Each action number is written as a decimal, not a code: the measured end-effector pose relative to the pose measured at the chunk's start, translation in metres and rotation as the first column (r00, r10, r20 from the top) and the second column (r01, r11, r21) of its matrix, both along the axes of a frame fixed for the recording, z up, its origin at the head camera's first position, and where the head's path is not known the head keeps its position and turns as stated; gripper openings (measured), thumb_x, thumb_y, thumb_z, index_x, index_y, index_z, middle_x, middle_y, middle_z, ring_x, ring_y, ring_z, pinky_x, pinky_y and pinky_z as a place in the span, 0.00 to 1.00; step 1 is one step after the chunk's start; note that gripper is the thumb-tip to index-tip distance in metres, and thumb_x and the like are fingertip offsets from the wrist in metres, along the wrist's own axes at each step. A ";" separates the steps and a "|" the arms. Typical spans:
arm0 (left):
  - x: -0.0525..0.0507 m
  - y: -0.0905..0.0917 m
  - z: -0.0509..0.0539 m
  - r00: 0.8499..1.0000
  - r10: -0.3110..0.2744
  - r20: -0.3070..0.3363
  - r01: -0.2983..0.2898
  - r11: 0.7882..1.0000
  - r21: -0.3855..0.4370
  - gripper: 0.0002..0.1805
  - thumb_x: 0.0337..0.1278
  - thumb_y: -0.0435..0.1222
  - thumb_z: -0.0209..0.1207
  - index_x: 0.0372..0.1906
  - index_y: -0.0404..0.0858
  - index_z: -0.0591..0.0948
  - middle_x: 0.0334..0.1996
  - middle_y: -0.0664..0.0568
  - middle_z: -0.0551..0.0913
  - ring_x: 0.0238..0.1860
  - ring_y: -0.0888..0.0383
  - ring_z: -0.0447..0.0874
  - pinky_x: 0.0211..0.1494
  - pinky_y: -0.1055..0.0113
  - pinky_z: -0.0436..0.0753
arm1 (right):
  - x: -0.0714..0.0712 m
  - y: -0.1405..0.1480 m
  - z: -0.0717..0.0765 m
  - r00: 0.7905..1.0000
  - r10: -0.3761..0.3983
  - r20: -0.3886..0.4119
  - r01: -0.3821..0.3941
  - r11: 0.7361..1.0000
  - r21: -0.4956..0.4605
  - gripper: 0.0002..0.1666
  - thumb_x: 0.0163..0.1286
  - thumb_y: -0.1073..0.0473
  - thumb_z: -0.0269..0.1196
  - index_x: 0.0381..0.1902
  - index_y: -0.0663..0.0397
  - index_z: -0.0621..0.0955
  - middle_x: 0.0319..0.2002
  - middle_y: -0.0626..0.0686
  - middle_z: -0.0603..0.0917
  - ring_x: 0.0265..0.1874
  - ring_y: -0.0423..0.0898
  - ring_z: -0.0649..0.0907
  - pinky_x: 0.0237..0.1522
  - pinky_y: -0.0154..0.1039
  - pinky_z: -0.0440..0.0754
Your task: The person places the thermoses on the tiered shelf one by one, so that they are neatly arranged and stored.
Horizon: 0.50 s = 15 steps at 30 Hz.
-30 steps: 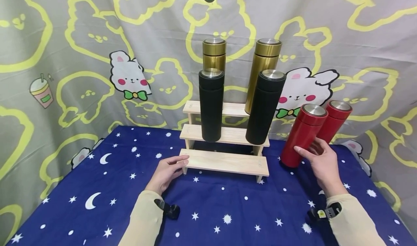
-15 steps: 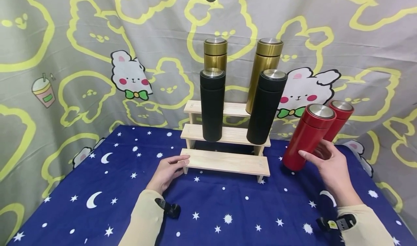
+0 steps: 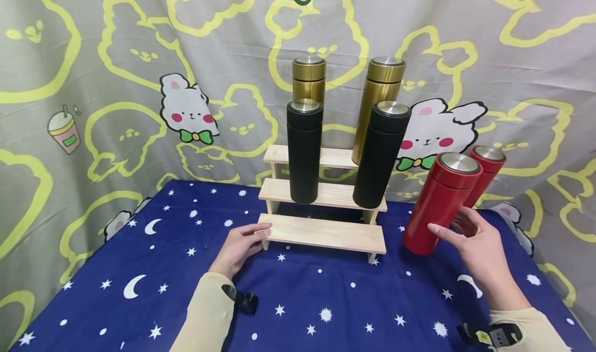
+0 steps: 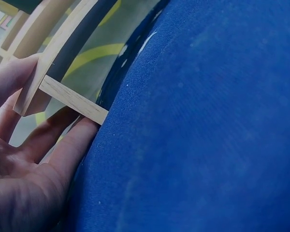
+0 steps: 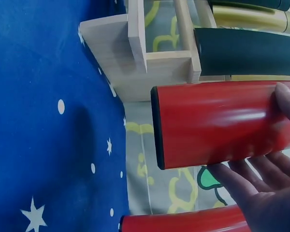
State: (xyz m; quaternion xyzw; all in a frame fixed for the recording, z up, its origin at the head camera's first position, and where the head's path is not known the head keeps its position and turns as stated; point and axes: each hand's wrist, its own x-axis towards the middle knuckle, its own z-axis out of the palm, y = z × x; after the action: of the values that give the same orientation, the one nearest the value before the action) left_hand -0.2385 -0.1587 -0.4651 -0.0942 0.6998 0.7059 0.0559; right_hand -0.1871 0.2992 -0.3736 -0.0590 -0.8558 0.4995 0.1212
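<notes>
My right hand (image 3: 484, 253) grips a red thermos flask (image 3: 440, 207) with a steel-topped lid, thumb on the near side and fingers behind. The flask leans a little to the right, and in the right wrist view its dark base hangs clear of the cloth. To the left, my left hand (image 3: 237, 246) holds the left end of the lowest step of a three-step wooden stand (image 3: 321, 233). In the left wrist view the thumb lies on the board (image 4: 63, 41) and fingers reach round by its leg (image 4: 72, 99).
Two black flasks (image 3: 304, 155) stand on the middle step. Two gold flasks (image 3: 379, 90) stand on the top step behind them. A second red flask (image 3: 484, 173) is behind the held one. Beneath lies a blue starry cloth (image 3: 326, 290), with a patterned curtain (image 3: 242, 41) at the back.
The red flask has come up off the cloth, shifting slightly right and towards me in my right hand. My left hand stays on the stand.
</notes>
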 end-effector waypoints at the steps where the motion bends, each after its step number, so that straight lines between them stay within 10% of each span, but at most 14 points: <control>1: 0.000 0.000 0.000 1.000 -0.002 -0.003 0.002 1.000 -0.001 0.20 0.51 0.39 0.73 0.51 0.38 0.87 0.58 0.44 0.79 0.55 0.51 0.79 0.57 0.53 0.79 | 0.001 0.000 0.001 1.000 -0.002 -0.002 0.002 1.000 0.003 0.45 0.64 0.45 0.69 0.74 0.48 0.65 0.62 0.55 0.73 0.53 0.38 0.74 0.42 0.24 0.76; 15: 0.000 0.001 0.003 1.000 0.003 0.005 -0.003 1.000 -0.003 0.21 0.53 0.39 0.72 0.52 0.37 0.86 0.59 0.43 0.78 0.55 0.51 0.79 0.58 0.53 0.78 | 0.010 -0.012 0.007 1.000 -0.028 -0.001 0.028 0.999 0.026 0.44 0.63 0.43 0.69 0.73 0.45 0.67 0.63 0.56 0.74 0.54 0.42 0.76 0.43 0.29 0.79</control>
State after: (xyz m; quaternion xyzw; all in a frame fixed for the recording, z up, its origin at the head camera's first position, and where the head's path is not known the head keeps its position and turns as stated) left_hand -0.2387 -0.1579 -0.4625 -0.0971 0.7005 0.7048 0.0564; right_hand -0.1772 0.2872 -0.3663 -0.0693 -0.8612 0.4866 0.1291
